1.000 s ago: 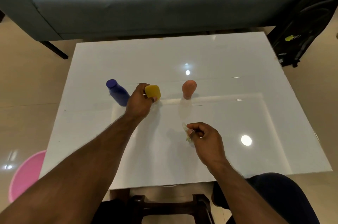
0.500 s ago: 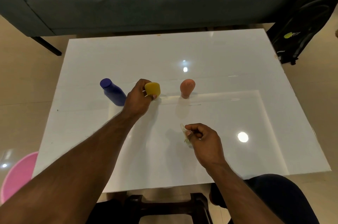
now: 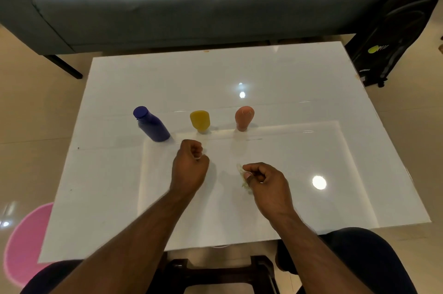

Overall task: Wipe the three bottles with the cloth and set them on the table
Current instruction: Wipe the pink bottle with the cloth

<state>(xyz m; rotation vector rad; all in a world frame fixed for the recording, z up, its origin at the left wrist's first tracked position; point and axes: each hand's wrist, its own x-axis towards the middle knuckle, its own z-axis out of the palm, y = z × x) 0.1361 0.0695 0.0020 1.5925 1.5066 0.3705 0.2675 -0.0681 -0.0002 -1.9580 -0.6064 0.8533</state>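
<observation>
Three bottles stand in a row on the glossy white table [image 3: 263,73]: a blue bottle [image 3: 152,125] at the left, a yellow bottle [image 3: 200,120] in the middle, an orange bottle [image 3: 243,117] at the right. My left hand [image 3: 190,165] hovers just in front of the yellow bottle, fingers curled shut with nothing in them. My right hand [image 3: 266,181] rests nearer the front, pinching a small pale cloth [image 3: 242,177], mostly hidden by the fingers.
A blue-grey sofa [image 3: 191,1] runs along the table's far edge. A black backpack [image 3: 398,32] leans at the far right on the floor. A pink round tub [image 3: 24,243] sits on the floor at the left. My knees and a dark stool [image 3: 215,272] are below the near edge.
My left hand has let go of the yellow bottle and pulled back toward me. The yellow bottle stays standing. My right hand has kept still with the cloth.
</observation>
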